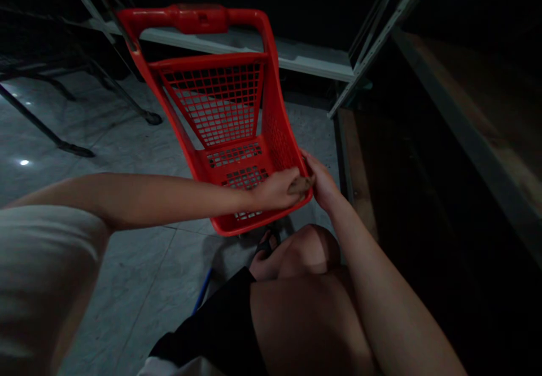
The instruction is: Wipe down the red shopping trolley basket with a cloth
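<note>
A red plastic shopping basket [271, 113] with a handle bar and grid walls stands on the floor in front of me. My left hand [277, 189] reaches inside its near right corner, the fingers wrapped round a crumpled brown cloth [301, 185] against the inner wall. On the outer side of that wall is my right hand [322, 183], its fingers bent against the rim and partly hidden behind it. Whether the right hand grips the rim or the cloth is too dark to tell.
White metal shelving [313, 65] stands behind the basket. Dark wooden shelves [478, 88] run along the right. Black metal legs [46, 130] rest on the tiled floor at left. A blue stick [203, 290] lies near my knees; my sandalled foot [267, 244] is below the basket.
</note>
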The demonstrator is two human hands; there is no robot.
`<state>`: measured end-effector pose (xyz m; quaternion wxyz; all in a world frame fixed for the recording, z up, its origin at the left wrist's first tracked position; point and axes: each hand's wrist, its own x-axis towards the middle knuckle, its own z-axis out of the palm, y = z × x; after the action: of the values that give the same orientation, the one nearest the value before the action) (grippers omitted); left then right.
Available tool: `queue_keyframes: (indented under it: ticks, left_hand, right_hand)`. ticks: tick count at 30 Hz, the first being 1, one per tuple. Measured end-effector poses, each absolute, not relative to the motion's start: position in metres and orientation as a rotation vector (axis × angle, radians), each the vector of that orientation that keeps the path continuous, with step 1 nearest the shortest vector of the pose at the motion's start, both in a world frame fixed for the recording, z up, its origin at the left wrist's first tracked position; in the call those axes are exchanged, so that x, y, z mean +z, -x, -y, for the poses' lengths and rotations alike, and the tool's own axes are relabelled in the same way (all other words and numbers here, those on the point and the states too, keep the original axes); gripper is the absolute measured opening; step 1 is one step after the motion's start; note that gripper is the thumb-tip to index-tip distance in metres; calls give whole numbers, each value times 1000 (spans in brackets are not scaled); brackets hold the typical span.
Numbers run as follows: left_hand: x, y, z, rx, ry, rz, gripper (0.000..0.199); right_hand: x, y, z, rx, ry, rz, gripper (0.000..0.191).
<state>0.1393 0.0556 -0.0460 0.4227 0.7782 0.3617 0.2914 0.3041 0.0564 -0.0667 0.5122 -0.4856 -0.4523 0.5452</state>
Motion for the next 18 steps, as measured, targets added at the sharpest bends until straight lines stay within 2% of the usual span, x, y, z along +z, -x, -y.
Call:
queue_keyframes:
  ticks: [3,7,10,16,18]
  left_hand:
    - [-46,-131,-44,568,-2125,-688,18]
    - [-53,-124,-62,385,-2262,-472,4]
    - [-63,-116,-74,138,-2294,-324,14]
    - [-65,-108,-69,-655,-2421,-459,17]
    - [-52,-111,-71,-777,-2363,-524,15]
  right_hand:
    - [-60,-300,-49,1302,1229,1124,57]
    - [-55,-293,-38,1327,1238,1185,69]
    - [-57,-290,-37,1299,1243,1202,69]
    - [-63,-290,-43,1266,1268,1315,71]
    - [-64,-292,-45,1247,1285,1343,72]
